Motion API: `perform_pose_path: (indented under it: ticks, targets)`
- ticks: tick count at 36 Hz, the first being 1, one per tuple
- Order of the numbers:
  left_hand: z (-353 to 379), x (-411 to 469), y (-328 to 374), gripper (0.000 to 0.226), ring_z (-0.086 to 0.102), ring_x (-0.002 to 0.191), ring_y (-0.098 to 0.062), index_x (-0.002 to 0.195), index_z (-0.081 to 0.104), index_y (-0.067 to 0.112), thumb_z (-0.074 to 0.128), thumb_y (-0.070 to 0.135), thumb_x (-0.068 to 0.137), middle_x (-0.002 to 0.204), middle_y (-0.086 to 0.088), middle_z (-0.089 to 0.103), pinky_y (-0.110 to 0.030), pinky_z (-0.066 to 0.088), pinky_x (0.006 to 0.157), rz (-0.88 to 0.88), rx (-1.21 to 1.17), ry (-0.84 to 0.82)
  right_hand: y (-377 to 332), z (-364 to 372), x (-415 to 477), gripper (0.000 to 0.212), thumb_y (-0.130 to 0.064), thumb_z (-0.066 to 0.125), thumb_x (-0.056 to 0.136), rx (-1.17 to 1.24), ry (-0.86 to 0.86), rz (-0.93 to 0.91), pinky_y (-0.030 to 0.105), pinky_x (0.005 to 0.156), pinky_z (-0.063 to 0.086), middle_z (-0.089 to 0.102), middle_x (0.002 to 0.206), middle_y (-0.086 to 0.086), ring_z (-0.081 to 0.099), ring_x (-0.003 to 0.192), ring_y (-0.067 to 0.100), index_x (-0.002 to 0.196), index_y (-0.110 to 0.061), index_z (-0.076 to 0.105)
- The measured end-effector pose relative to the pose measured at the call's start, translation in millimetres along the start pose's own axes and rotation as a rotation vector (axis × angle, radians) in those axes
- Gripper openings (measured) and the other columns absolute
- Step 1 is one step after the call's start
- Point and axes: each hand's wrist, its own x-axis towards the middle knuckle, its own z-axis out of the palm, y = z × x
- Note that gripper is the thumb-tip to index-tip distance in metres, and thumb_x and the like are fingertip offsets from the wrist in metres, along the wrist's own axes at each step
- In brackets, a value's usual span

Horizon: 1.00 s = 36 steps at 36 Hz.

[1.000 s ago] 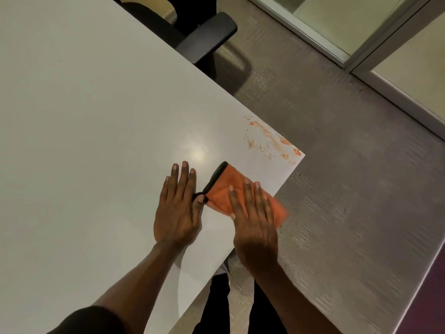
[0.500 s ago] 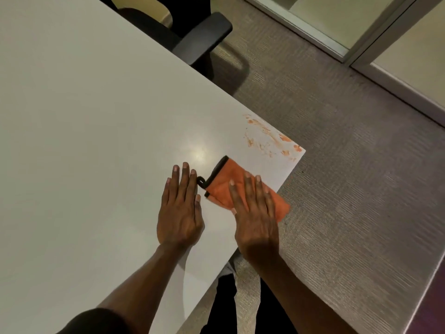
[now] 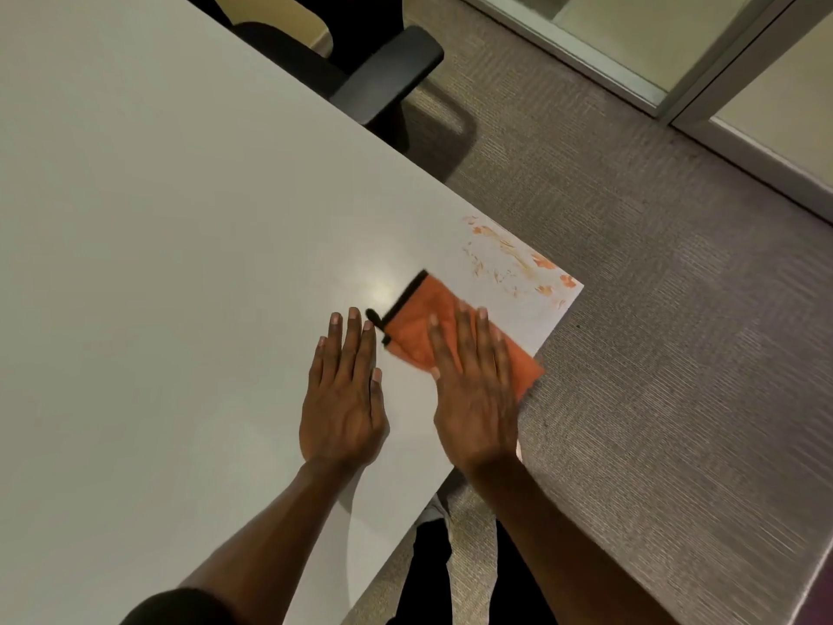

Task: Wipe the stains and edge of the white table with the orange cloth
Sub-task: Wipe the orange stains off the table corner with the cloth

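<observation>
The white table point(image 3: 180, 218) fills the left of the head view, and its near right corner carries orange smeared stains point(image 3: 514, 259). A folded orange cloth point(image 3: 419, 318) with a black hem lies just short of the stains, one end reaching the table's right edge. My right hand point(image 3: 473, 390) presses flat on the cloth, fingers straight and pointing toward the stains. My left hand point(image 3: 345, 399) lies flat on the bare table beside it, fingers apart and holding nothing, its fingertips close to the cloth's black loop.
A black office chair point(image 3: 383, 78) stands against the table's far edge, its armrest just past the rim. Grey carpet point(image 3: 653, 354) lies to the right of the table. A glass partition with a pale frame point(image 3: 676, 97) runs along the back right.
My right hand has slid the cloth a short way forward toward the stained corner. My left hand has stayed flat in about the same spot.
</observation>
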Motion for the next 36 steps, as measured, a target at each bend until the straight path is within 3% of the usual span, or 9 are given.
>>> perform_pose_path:
  ticks: [4,7,12,17,22,28,32,36]
  targets:
    - [2.8,1.1,-0.4,0.067,-0.004,0.177,-0.021,0.18,0.009,0.018,0.031,0.029,0.118,0.19,0.001,-0.001,-0.046,0.008,0.143,-0.006,-0.001,0.004,4.2,1.5,-2.6,0.081,-0.02,0.05,0.108,-0.014,0.015,-0.001,0.052,0.136,0.012,0.0,0.182,0.012,-0.003,0.168,0.035,0.173,-0.025,0.003]
    - [3.3,-0.1,-0.4,0.066,-0.005,0.177,-0.021,0.18,0.01,0.017,0.029,0.029,0.118,0.19,0.001,-0.002,-0.046,0.008,0.143,0.003,0.008,-0.003,7.4,-2.8,35.6,0.082,-0.018,0.05,0.107,-0.018,0.025,-0.019,0.055,0.135,0.013,-0.001,0.182,0.014,-0.004,0.168,0.037,0.173,-0.024,0.002]
    - [4.9,-0.4,-0.7,0.067,-0.006,0.177,-0.021,0.18,0.007,0.021,0.03,0.031,0.118,0.19,0.003,-0.005,-0.045,0.006,0.143,-0.004,0.008,0.0,9.1,-2.0,98.4,0.078,-0.019,0.054,0.105,-0.007,0.067,0.052,0.056,0.134,0.016,0.012,0.18,0.017,0.01,0.167,0.04,0.172,-0.02,0.014]
    - [3.4,-0.5,-0.4,0.067,-0.004,0.177,-0.021,0.18,0.008,0.02,0.03,0.029,0.118,0.19,0.003,-0.003,-0.044,0.005,0.143,-0.003,-0.001,0.001,3.2,-5.1,59.7,0.079,-0.015,0.033,0.1,0.026,0.04,0.026,0.056,0.135,0.011,-0.001,0.181,0.016,-0.002,0.168,0.038,0.173,-0.019,0.004]
    - [1.4,-0.1,1.0,0.066,-0.003,0.177,-0.021,0.18,0.009,0.019,0.029,0.03,0.118,0.19,0.003,-0.001,-0.044,0.006,0.143,-0.01,-0.008,0.005,1.9,-1.6,5.4,0.092,-0.005,0.051,0.098,0.027,0.022,0.04,0.053,0.137,0.007,-0.003,0.182,0.013,-0.006,0.168,0.036,0.173,-0.023,0.001]
    - [1.5,0.6,1.0,0.067,-0.002,0.177,-0.021,0.18,0.011,0.019,0.032,0.029,0.117,0.19,0.003,-0.001,-0.039,0.001,0.143,-0.002,-0.004,0.004,11.8,-12.2,63.6,0.078,-0.01,0.027,0.097,0.03,0.015,0.013,0.055,0.135,0.011,0.004,0.181,0.015,-0.001,0.168,0.038,0.173,-0.02,0.011]
    - [3.5,0.1,0.9,0.067,-0.003,0.177,-0.021,0.18,0.009,0.022,0.031,0.032,0.117,0.19,0.005,-0.003,-0.042,0.003,0.143,-0.013,-0.015,0.0,13.9,-8.7,96.8,0.073,-0.014,0.038,0.103,0.009,0.04,0.045,0.055,0.135,0.014,0.012,0.181,0.016,0.008,0.168,0.039,0.172,-0.019,0.015]
    - [3.6,0.2,1.1,0.067,-0.003,0.177,-0.02,0.18,0.009,0.022,0.03,0.032,0.117,0.19,0.005,-0.003,-0.046,0.009,0.143,-0.013,-0.024,0.002,15.7,-12.0,63.1,0.076,-0.013,0.032,0.102,0.008,0.016,0.002,0.055,0.135,0.012,0.003,0.181,0.015,0.0,0.168,0.037,0.173,-0.019,0.006]
